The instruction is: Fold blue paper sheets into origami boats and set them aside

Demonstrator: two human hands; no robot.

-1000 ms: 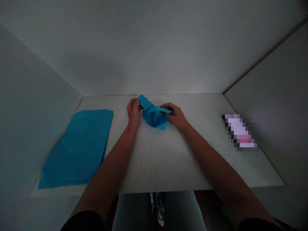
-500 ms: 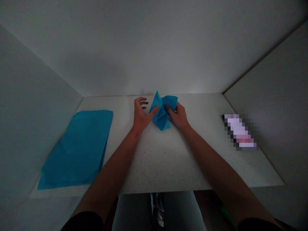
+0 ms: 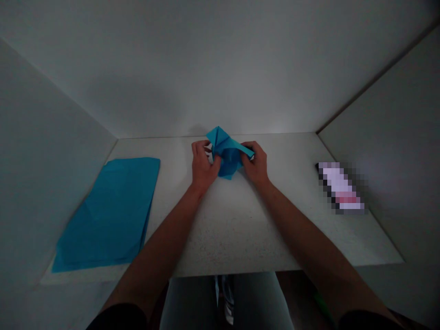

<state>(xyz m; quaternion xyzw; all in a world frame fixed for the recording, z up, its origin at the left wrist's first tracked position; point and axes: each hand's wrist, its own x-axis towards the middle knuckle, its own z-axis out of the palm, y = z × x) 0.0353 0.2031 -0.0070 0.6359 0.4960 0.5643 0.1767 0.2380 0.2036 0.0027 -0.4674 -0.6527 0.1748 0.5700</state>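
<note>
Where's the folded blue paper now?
In the head view, the folded blue paper sits between the left hand and right hand, near the far edge of the white tabletop.

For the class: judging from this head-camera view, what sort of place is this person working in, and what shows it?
Likely a small desk nook: white walls close around a speckled white tabletop, the person's legs sit beneath it, and a blue paper sheet lies on top.

Light is dim and grey throughout, with a pale glow low on the back wall [image 3: 275,123] and only soft, faint shadows. The side walls [image 3: 51,160] fall darker, wide-angle distortion stretches the edges, the blue paper [image 3: 227,158] looks muted, and a blocky pixelated patch [image 3: 340,188] sits at right.
</note>
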